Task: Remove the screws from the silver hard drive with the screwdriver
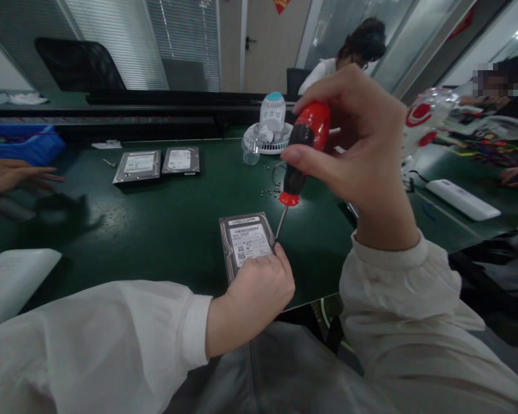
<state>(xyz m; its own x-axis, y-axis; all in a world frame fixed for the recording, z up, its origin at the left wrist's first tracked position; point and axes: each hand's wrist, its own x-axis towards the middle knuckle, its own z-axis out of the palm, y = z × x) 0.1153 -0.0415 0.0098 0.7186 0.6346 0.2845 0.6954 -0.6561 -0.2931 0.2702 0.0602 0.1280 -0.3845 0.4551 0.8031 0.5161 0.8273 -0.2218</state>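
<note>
A hard drive [246,236] lies label up on the green table, close to its front edge. My left hand [261,284] is closed over the near part of the drive, its fingers along the right side; that part of the drive is hidden under it. With my right hand [354,132] I grip a red and black screwdriver [296,155] by the handle. The shaft slants down, and its tip meets the right edge of the drive beside my left fingertips. Whether a screw sits under the tip I cannot tell. Several small screws [270,191] are scattered beyond the drive.
Two more hard drives, one on the left [138,167] and one on the right [181,160], lie farther back. A white fan [273,112] and a clear cup [251,150] stand behind. Another person's hand [15,178] is at the left, near a blue bin [30,144]. A white power strip [464,199] lies right.
</note>
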